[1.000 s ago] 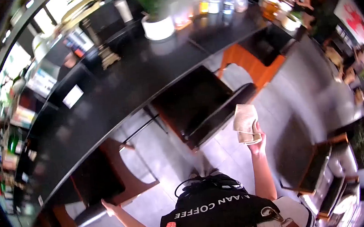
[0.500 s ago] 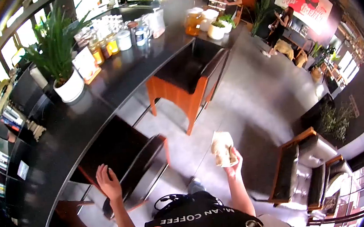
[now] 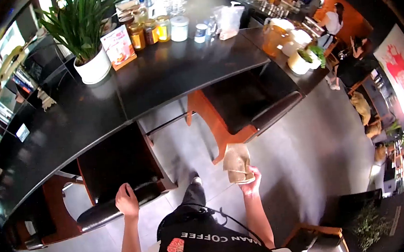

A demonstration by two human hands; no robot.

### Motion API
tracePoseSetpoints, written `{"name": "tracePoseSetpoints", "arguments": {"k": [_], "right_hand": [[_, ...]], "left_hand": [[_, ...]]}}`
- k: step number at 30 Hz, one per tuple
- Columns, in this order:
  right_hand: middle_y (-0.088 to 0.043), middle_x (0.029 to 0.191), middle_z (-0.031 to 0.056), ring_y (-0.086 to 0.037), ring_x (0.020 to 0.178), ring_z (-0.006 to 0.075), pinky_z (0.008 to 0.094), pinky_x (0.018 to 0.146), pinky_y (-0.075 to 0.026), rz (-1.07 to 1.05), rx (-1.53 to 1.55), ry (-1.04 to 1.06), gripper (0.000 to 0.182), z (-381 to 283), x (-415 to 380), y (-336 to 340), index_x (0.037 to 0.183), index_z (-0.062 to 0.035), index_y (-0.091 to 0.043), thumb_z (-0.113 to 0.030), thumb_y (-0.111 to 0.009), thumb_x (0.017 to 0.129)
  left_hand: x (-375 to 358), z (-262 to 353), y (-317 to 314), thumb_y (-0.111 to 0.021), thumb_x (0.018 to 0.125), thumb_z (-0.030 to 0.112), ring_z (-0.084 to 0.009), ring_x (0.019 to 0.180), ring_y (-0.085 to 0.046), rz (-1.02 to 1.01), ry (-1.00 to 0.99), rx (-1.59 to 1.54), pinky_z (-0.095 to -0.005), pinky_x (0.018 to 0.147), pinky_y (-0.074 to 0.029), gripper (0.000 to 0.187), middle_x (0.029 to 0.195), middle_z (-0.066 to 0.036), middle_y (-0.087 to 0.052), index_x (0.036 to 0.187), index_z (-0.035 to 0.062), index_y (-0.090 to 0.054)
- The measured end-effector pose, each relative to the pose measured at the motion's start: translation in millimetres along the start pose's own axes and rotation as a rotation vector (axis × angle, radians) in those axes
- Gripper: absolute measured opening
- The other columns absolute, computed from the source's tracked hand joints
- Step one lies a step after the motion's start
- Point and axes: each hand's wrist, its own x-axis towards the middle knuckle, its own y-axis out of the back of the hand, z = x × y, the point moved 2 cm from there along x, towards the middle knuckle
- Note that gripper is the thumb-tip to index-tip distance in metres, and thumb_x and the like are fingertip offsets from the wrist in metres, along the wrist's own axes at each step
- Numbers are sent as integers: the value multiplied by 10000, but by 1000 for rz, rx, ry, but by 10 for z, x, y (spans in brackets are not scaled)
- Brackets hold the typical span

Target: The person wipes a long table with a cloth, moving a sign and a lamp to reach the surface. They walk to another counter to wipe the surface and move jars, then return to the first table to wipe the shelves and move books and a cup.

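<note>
My right hand (image 3: 250, 180) is closed on a folded beige cloth (image 3: 237, 161), which hangs in front of my fingers above the grey floor. The cloth looks ribbed and has a loose flap. Over on the left, my left hand (image 3: 126, 200) holds nothing, its fingers curled together. It overlaps the back edge of a black-seated bar chair (image 3: 118, 161) in this view. My black apron (image 3: 207, 235) with white lettering shows below, between my arms.
A long dark counter (image 3: 159, 84) curves ahead, bearing a potted plant (image 3: 93, 70), a small sign (image 3: 118, 46), jars (image 3: 163, 28) and a plastic bag (image 3: 230, 20). An orange-wood chair (image 3: 221, 124) stands at it. Farther right, a person (image 3: 331, 23) stands near another person (image 3: 352, 65).
The view has swung right and closer to the counter. My left hand's fingers, spread before, are now curled together. The cloth stays in my right hand.
</note>
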Motion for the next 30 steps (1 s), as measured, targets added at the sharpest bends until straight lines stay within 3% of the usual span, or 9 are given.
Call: {"name": "tracePoseSetpoints", "arguments": {"k": [11,14,15,18,20,24,25,28,30], "right_hand": [[-508,1221,106,-507,1113,285,415,927,-446,-40,-482,239,610,-363,2265,-1891,1341,-77,-390,-67,-461,736],[-565,917,60,-547,778,143,276,680,-464,-51,-962,526,514,-137,3260,-1971,1255,-64,-515,-23,-445,747],[-579,1047,105,-536,853,148,307,754,-460,-64,-1231,424,545,18,3222,-2302,1280,-58,-502,-6,-430,742],[-433,1340,152,-387,1243,357,585,1050,-199,-498,-2189,873,507,774,4135,-2003,1300,-82,-459,-147,-485,799],[-291,1462,145,-197,1381,314,508,1101,-146,-568,-2373,945,555,992,3988,-2190,1370,-37,-354,-258,-476,875],[-345,1425,159,-287,1337,328,503,1093,-181,-716,-2384,1042,515,521,4521,-2255,1352,-32,-375,-295,-441,914],[-529,1187,155,-466,1140,342,505,949,-354,-591,-2211,1350,363,252,4777,-2337,1179,-34,-509,-196,-520,855],[-501,1212,168,-463,1144,340,451,913,-404,2,-2740,914,379,-766,5480,-2491,1180,-28,-495,-208,-507,846],[-528,1151,139,-453,1152,301,412,911,-427,350,-2038,799,344,-1102,5609,-2781,1174,-46,-504,-264,-472,910]], "left_hand": [[110,-151,-112,-566,868,73,-197,765,-656,40,447,-379,-288,722,-502,132,843,-101,-682,917,-16,-650],[213,-102,-120,-528,900,55,-171,827,-643,148,590,-466,-275,781,-500,158,891,-103,-670,946,-48,-639],[259,-77,-163,-522,905,57,-175,835,-640,194,628,-482,-275,788,-498,163,905,-106,-666,953,-50,-635],[537,177,-368,-508,920,64,-186,841,-637,272,664,-497,-274,787,-496,174,922,-113,-657,967,-55,-625],[867,482,-536,-508,913,50,-197,841,-628,253,624,-450,-289,785,-491,159,931,-124,-647,975,-51,-614],[1657,929,-953,-528,870,-1,-309,867,-598,263,294,-188,-352,808,-473,126,953,-159,-620,968,-28,-602],[1857,991,-1112,-534,864,3,-316,899,-588,246,252,-162,-363,823,-469,135,984,-157,-613,979,-24,-598],[2351,1020,-1541,-558,840,25,-349,1021,-532,180,120,22,-406,892,-435,212,1111,-174,-564,1048,-17,-566],[2662,998,-1820,-572,826,45,-387,1099,-468,156,114,44,-454,943,-387,333,1204,-218,-488,1144,-18,-497]]}}
